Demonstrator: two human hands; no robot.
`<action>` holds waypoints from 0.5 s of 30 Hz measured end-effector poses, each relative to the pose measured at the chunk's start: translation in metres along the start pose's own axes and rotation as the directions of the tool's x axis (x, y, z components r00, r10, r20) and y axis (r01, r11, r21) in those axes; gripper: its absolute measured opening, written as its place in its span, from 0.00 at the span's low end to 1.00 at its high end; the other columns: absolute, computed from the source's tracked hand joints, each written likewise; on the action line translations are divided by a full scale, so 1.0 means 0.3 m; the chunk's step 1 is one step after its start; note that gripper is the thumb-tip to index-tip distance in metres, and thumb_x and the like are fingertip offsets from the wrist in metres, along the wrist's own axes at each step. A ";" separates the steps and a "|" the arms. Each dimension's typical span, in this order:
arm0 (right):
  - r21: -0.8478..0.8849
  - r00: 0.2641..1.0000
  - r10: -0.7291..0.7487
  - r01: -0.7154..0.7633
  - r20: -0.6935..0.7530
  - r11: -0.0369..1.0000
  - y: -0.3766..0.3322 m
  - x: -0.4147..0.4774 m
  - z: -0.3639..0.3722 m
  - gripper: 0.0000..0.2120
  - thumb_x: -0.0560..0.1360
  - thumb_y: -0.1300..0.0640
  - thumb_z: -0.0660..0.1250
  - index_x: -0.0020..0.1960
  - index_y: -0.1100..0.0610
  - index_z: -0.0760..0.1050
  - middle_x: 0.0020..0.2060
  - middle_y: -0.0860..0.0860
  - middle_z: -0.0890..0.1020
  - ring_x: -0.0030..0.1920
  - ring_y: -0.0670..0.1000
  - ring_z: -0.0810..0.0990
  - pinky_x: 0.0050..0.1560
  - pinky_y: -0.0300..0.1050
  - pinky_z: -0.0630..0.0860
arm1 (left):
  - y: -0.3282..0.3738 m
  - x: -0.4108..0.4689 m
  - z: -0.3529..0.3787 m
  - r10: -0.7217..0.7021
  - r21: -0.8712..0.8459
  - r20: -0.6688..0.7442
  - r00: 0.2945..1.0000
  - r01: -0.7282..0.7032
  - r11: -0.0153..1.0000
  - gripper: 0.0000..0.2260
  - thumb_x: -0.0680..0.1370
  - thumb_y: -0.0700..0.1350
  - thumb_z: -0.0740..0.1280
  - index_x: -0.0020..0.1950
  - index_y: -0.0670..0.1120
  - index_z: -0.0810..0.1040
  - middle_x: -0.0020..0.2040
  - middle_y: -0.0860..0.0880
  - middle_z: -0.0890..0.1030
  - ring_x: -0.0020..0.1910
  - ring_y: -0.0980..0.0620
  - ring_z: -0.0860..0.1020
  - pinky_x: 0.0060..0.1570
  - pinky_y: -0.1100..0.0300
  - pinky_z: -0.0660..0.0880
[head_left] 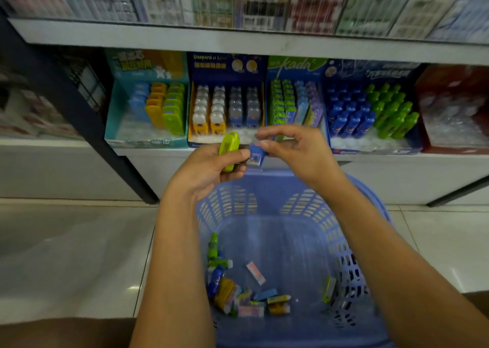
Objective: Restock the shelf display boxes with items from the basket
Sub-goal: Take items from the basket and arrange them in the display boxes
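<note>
Hands meet above the basket's far rim, just short of the lower shelf's front edge. Left hand (209,170) grips a green item (229,149), fingers curled round it. Right hand (296,154) pinches a small blue item (256,156) between thumb and forefinger, other fingers fanned apart. Blue basket (304,207) sits on the tiled floor (66,241) under both arms, with loose items (246,297) heaped near-left and open bottom beside them. Display boxes stand side by side on the shelf; the teal box (116,114) shows free room in front. Dark post (79,109) slants at left.
</note>
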State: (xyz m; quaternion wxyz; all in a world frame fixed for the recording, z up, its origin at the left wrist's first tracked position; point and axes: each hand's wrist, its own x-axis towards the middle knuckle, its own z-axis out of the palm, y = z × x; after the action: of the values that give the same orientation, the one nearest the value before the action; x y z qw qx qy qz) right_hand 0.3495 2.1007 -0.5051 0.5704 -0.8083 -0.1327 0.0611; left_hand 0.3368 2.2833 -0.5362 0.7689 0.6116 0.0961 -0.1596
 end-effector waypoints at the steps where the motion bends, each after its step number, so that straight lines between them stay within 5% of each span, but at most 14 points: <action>1: -0.025 0.998 0.035 -0.034 0.046 0.999 -0.018 0.023 -0.005 0.12 0.73 0.57 0.71 0.56 0.48 0.77 0.52 0.45 0.80 0.49 0.44 0.82 0.53 0.40 0.79 | 0.005 0.000 -0.004 0.044 0.014 -0.010 0.999 -0.044 0.999 0.04 0.74 0.38 0.69 0.40 0.44 0.80 0.29 0.51 0.80 0.28 0.59 0.78 0.30 0.68 0.76; 3: -0.123 0.992 0.071 -0.058 0.107 0.991 -0.040 0.072 -0.017 0.15 0.73 0.56 0.71 0.58 0.46 0.76 0.51 0.46 0.79 0.49 0.44 0.81 0.52 0.39 0.78 | 0.010 0.005 -0.007 0.120 -0.027 -0.069 0.990 -0.122 0.992 0.05 0.74 0.36 0.69 0.41 0.45 0.81 0.30 0.52 0.80 0.29 0.58 0.78 0.33 0.67 0.77; 7: -0.343 0.991 -0.113 0.084 -0.066 0.936 -0.041 0.169 -0.016 0.11 0.75 0.55 0.69 0.57 0.50 0.78 0.47 0.44 0.79 0.47 0.42 0.78 0.50 0.31 0.75 | 0.014 0.022 -0.026 0.140 -0.187 -0.290 0.947 -0.200 0.962 0.02 0.76 0.41 0.68 0.43 0.45 0.79 0.30 0.53 0.78 0.27 0.58 0.75 0.29 0.66 0.75; 9: -0.436 0.983 -0.169 0.121 -0.074 0.892 -0.018 0.215 -0.013 0.11 0.75 0.58 0.69 0.57 0.55 0.79 0.47 0.48 0.80 0.47 0.46 0.78 0.53 0.38 0.77 | 0.008 0.022 -0.048 0.108 -0.163 -0.368 0.923 -0.179 0.970 0.06 0.76 0.47 0.69 0.41 0.46 0.78 0.27 0.54 0.75 0.24 0.58 0.71 0.25 0.66 0.70; 15: -0.688 0.983 -0.152 0.178 0.100 0.704 0.036 0.301 -0.001 0.12 0.75 0.60 0.68 0.58 0.57 0.77 0.51 0.55 0.79 0.50 0.53 0.77 0.54 0.45 0.75 | -0.004 0.024 -0.086 0.069 -0.079 -0.339 0.938 -0.102 0.992 0.18 0.78 0.60 0.61 0.45 0.47 0.78 0.29 0.53 0.72 0.23 0.58 0.65 0.22 0.66 0.60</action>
State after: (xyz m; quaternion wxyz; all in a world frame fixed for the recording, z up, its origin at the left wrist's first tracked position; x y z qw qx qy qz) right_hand 0.4375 2.1228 -0.5104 0.2269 -0.9464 -0.2277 -0.0300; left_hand 0.3444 2.3071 -0.5458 0.7758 0.5960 0.2066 -0.0147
